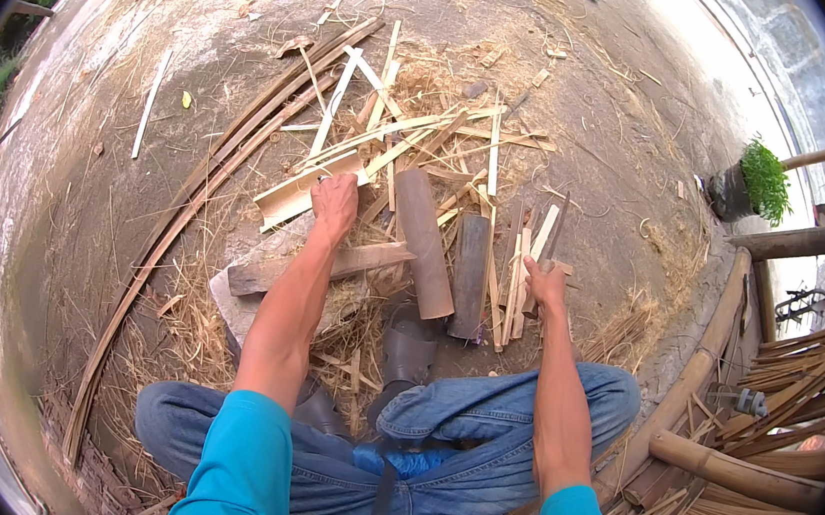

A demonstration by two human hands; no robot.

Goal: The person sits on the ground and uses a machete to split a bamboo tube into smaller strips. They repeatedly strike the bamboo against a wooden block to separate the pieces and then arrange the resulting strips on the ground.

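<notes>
Here, left fingers (341,184) grip pale, trough-shaped split bamboo (288,200).

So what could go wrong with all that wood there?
The left hand is at the pale, curved bamboo piece; its edge might cut or splinter a finger. The right hand, close by the thin, pale wooden strips, could get scratched. The long, brown, rounded bamboo section might roll if bumped.
</notes>
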